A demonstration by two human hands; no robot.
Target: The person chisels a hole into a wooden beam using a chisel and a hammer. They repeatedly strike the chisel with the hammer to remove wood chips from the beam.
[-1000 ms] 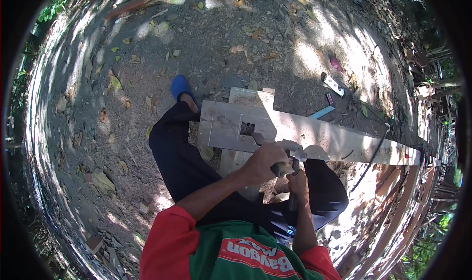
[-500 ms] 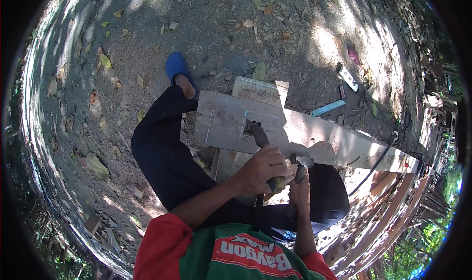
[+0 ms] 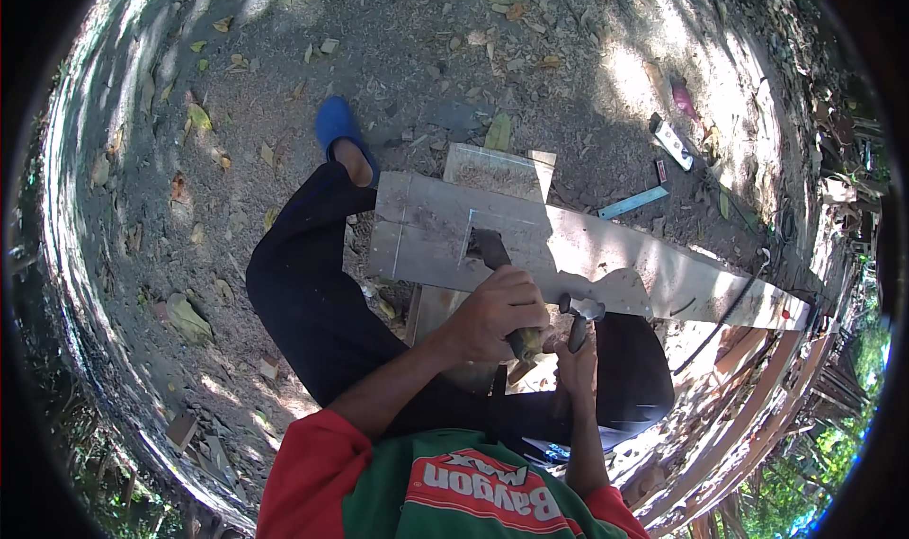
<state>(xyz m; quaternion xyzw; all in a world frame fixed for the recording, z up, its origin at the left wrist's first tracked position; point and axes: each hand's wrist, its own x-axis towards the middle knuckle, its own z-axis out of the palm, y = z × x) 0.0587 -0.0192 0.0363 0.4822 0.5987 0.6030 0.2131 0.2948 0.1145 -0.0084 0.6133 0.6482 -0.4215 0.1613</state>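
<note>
My left hand [image 3: 507, 314] is wrapped round a chisel [image 3: 494, 253], its handle end showing below the fist. The chisel's tip stands at a small dark cut-out [image 3: 472, 247] in a wide wooden plank [image 3: 426, 246], beside pale marked lines. My right hand [image 3: 577, 367] grips a hammer [image 3: 584, 309] by its handle, close to the head. The hammer head is just right of the left fist, apart from the chisel. The plank lies across in front of me, over my legs, with its left part near my foot.
Under the plank are other wood pieces [image 3: 502, 171]. To the right on the ground lie a light-blue ruler-like strip [image 3: 632, 202], a small red-and-dark item [image 3: 661, 171] and a white level-like tool [image 3: 671, 143]. A dark curved rod [image 3: 734, 304] crosses the plank's right end. Leaves and wood shavings litter the ground.
My left hand and the chisel have shifted slightly left and up, and the chisel's tip has tilted a little. Loose chips seen at the cut-out earlier no longer show. The hammer stays nearly in place.
</note>
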